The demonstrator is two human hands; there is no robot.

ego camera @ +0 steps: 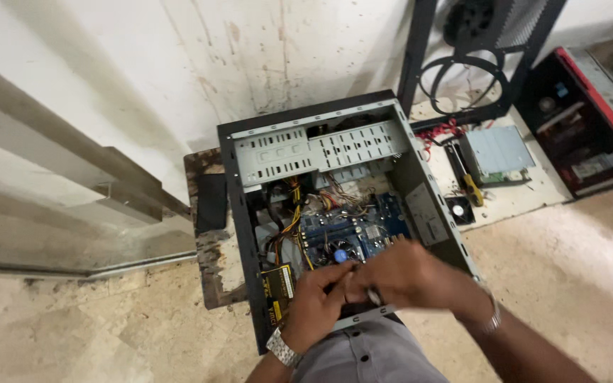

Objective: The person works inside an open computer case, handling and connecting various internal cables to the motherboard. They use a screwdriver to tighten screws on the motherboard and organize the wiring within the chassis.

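A: So, where are the hands?

B: The left hand (315,298) and right hand (409,275) meet, touching, over the near rim of an open computer case (239,213) at the six o'clock edge of the view. The right hand is blurred; something thin and pale shows between the fingers, but I cannot tell what it is, nor whether either hand is clamped on it. Each wrist wears a metal band.

A: How far along does the work look?

B: Judging by what shows, the side panel is already off and the inside lies bare. The blue motherboard (352,227) is still seated, and the wire bundle (289,220) of yellow and black at its nine o'clock side still looks connected. So opening is done; whatever is inside remains in place.

A: What does the case hold?

B: A grey metal drive cage (321,150) at twelve o'clock, the board in the middle, and a black power supply (278,291) with a yellow label at seven o'clock, just beside the left hand.

A: And around it?

B: The case rests on a low, worn board (207,276) on the floor. At two o'clock lie a loose silver drive (496,152) and a small fan (459,211); beyond them stand an empty black frame (491,42) and a red-edged case (590,135).
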